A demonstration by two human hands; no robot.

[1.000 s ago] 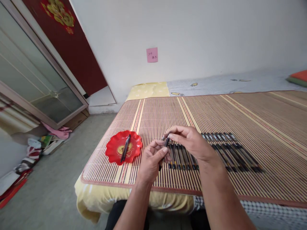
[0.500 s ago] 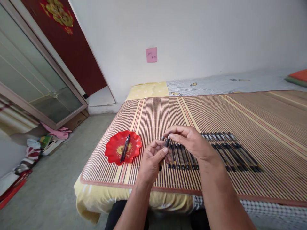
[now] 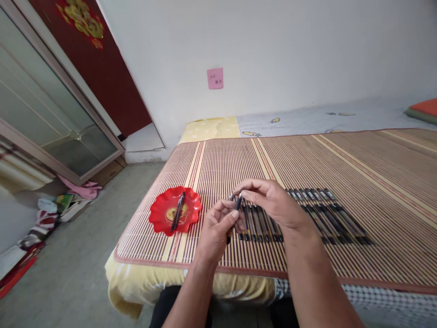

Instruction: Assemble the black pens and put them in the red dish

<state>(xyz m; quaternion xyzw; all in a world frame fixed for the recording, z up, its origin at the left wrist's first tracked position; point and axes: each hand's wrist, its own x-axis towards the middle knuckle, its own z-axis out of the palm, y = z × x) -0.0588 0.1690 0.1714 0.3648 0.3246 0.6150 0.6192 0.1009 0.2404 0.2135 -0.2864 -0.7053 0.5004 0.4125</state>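
Observation:
My left hand (image 3: 215, 230) is closed around the lower part of a dark pen (image 3: 236, 206), held just above the bamboo mat (image 3: 307, 159). My right hand (image 3: 271, 202) pinches the pen's upper end with thumb and fingertips. A row of several dark pens (image 3: 321, 216) lies side by side on the mat, partly hidden under my right hand and wrist. A red scalloped plate (image 3: 160, 207) lies on the mat to the left of my hands, with a pair of dark pens (image 3: 178, 211) lying in it.
The mat covers a bed with a yellow sheet (image 3: 143, 282) at its near edge. A glass door (image 3: 44, 118) and clutter on the floor (image 3: 44, 214) are at the left. A pink note (image 3: 215, 78) is stuck on the white wall.

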